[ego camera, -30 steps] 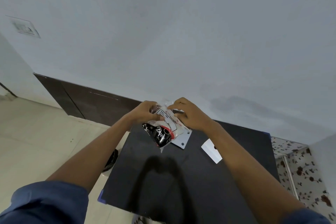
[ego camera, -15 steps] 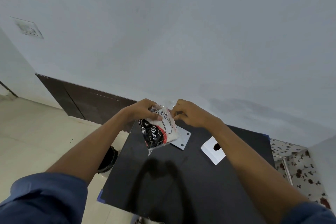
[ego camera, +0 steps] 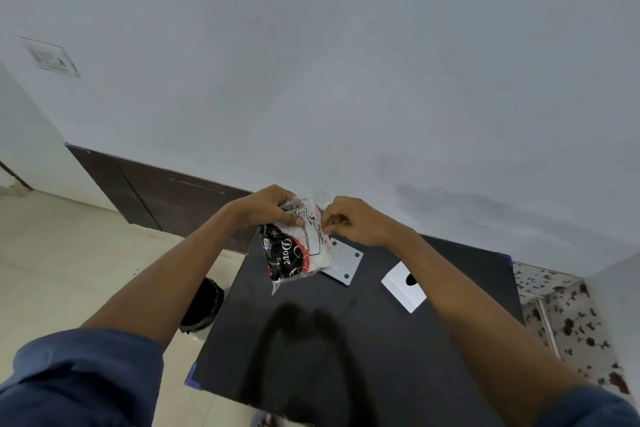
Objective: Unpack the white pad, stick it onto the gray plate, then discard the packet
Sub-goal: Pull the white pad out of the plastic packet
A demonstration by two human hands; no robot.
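A clear plastic packet [ego camera: 298,250] with a black and red printed label and white contents hangs above the far part of the black table [ego camera: 346,340]. My left hand [ego camera: 266,206] grips its top left corner. My right hand [ego camera: 353,218] pinches its top right edge. The gray plate [ego camera: 344,265], square with holes at its corners, lies flat on the table just behind and right of the packet, partly hidden by it. The white pad shows only as white material inside the packet.
A white card [ego camera: 403,286] with a dark oval hole lies on the table to the right of the plate. A black bin [ego camera: 202,305] stands on the tiled floor left of the table. The wall rises close behind the table.
The packet has turned from slanted to hanging nearly upright, and both hands have lifted slightly at its top edge. The plate and card have not moved.
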